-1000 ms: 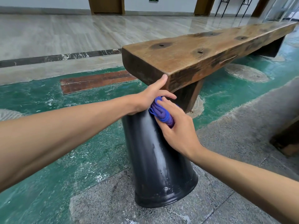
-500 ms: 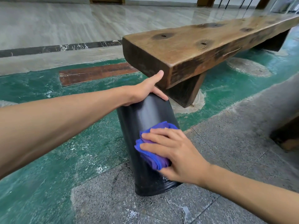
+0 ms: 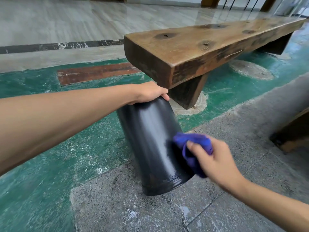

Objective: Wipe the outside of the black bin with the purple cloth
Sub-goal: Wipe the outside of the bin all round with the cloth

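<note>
Upturned, tilted bin (image 3: 150, 144) on the floor beside the bench (image 3: 200, 47), probably light, rigid and slick: left hand (image 3: 148, 92) grips its base, right hand (image 3: 215, 158) clutches the soft cloth (image 3: 192, 143) against its side.

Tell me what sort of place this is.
Probably a public hall or lobby: a polished stone floor runs far back, a heavy wooden bench stands on worn green-painted ground, and doorways line the far wall.

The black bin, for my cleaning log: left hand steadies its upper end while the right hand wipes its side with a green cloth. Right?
Not quite: the cloth is purple, as the head view shows. Otherwise yes: left hand steadies the black bin, right hand wipes.
</note>
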The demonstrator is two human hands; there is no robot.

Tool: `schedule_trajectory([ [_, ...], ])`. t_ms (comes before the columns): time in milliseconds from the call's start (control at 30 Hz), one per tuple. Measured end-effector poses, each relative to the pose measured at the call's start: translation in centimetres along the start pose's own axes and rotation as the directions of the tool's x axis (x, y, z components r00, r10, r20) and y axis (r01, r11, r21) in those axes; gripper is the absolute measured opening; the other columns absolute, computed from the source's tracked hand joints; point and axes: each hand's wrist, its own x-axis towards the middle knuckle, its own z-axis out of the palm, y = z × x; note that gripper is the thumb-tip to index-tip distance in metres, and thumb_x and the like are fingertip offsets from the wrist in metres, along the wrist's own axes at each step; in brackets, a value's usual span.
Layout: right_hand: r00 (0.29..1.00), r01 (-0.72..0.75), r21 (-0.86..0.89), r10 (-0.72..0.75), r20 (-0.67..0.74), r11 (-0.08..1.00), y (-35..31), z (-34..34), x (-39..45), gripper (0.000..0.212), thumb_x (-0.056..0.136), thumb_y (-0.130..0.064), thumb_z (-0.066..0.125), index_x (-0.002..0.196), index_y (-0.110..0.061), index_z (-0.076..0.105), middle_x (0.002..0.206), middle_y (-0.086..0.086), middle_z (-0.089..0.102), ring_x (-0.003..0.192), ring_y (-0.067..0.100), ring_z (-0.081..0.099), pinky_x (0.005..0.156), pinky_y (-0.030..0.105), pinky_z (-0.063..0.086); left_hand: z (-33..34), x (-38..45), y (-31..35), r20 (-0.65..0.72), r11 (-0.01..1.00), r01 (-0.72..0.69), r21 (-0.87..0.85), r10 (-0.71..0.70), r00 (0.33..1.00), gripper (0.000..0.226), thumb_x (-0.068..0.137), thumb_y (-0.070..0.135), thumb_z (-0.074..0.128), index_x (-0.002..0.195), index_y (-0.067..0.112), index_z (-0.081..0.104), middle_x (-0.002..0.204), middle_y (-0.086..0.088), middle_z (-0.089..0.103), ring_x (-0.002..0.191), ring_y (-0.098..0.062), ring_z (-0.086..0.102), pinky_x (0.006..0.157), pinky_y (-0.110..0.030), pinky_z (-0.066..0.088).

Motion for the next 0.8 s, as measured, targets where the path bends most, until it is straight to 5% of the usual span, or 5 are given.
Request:
schedule_trajectory([
  [200, 0.991, 0.014, -0.122, -0.029, -0.129, 0.992, -2.6, -0.2, 1.1, 0.016, 0.087, -0.039, 0.059, 0.094, -0.035, 0.073, 0.086, -0.02, 0.073, 0.08, -0.005, 0.067, 0.073, 0.014, 0.048, 0.6, 0.1, 1.2, -0.056, 0.992, 0.114, -0.053, -0.117, 0.992, 0.058, 0.098, 0.055, 0.03, 0.109, 0.02, 0.075, 0.14, -0.007, 0.053, 0.118, -0.024, 0.049, 0.098, -0.035, 0.03],
  [333, 0.981, 0.151, -0.303, -0.18, -0.069, 0.941, -4.3, 1.1, 2.5, 0.034, 0.091, -0.021, 0.06, 0.123, -0.029, 0.064, 0.12, -0.012, 0.069, 0.111, 0.017, 0.066, 0.095, 0.042, 0.051, 0.8, -0.3, 3.3, -0.066, 0.94, 0.129, -0.315, -0.157, 0.985, 0.069, 0.094, 0.062, 0.036, 0.114, 0.005, 0.071, 0.141, -0.011, 0.052, 0.131, -0.029, 0.044, 0.111, -0.041, 0.025],
  [467, 0.953, 0.272, -0.5, -0.301, 0.024, 0.822, -5.4, 1.9, 4.2, 0.06, 0.078, -0.015, 0.061, 0.137, -0.022, 0.059, 0.142, 0.0, 0.06, 0.131, 0.027, 0.054, 0.102, 0.046, 0.045, 0.1, -0.9, 6.0, 0.024, 0.71, 0.062, -0.702, -0.063, 0.998, 0.064, 0.089, 0.052, 0.047, 0.135, 0.008, 0.057, 0.087, -0.021, 0.071, 0.139, -0.044, 0.034, 0.123, -0.047, 0.016],
  [667, 0.883, 0.435, -0.768, -0.392, 0.259, 0.471, -2.9, 1.9, 5.4, 0.06, 0.079, -0.017, 0.063, 0.138, -0.03, 0.063, 0.153, 0.01, 0.051, 0.139, 0.031, 0.051, 0.11, 0.048, 0.042, 2.4, -0.1, 5.6, 0.09, 0.889, -0.126, -0.439, 0.183, 0.979, 0.04, 0.096, 0.041, 0.052, 0.128, 0.02, 0.062, 0.147, 0.0, 0.054, 0.139, -0.011, 0.042, 0.12, -0.032, 0.023],
  [800, 0.854, 0.503, -0.725, -0.4, 0.333, 0.47, -1.3, 0.4, 6.3, 0.063, 0.079, -0.019, 0.067, 0.141, -0.031, 0.059, 0.156, 0.008, 0.048, 0.142, 0.029, 0.048, 0.114, 0.048, 0.04, 2.0, 0.1, 3.3, 0.056, 0.894, -0.309, -0.326, 0.344, 0.937, 0.048, 0.093, 0.046, 0.047, 0.121, 0.013, 0.069, 0.135, -0.009, 0.064, 0.118, -0.01, 0.058, 0.114, -0.033, 0.036],
])
